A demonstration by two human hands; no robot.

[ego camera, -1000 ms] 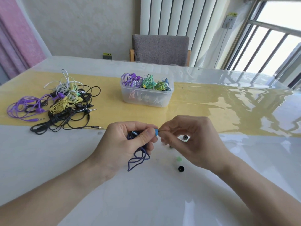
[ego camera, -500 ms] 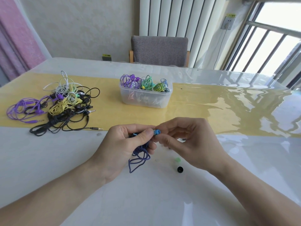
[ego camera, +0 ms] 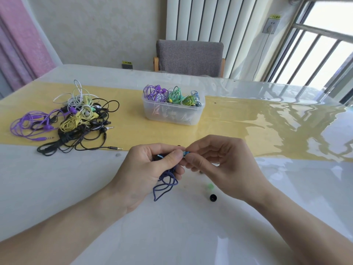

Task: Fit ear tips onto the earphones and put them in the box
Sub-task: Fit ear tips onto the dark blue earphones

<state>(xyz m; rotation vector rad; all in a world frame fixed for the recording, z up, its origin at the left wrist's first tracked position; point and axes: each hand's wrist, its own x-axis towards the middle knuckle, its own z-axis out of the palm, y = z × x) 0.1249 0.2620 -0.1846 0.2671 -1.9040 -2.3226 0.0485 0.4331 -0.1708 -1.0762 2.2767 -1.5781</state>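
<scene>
Earbud (ego camera: 185, 154) pinched between left hand (ego camera: 150, 173) and right hand (ego camera: 221, 163).

Glossy table (ego camera: 57, 188), translucent plastic box (ego camera: 172, 113), matt grey cloth chair (ego camera: 189, 56).

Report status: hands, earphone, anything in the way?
Left hand grips dark blue corded earphone; right hand pinches at its tip. Clear plastic box apart, already holding earphones. Loose black ear tip on table; nothing blocking.

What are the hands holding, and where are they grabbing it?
The left hand grips the blue earphones by the bundled cable, thumb on one earbud. The right hand pinches that earbud's tip.
</scene>
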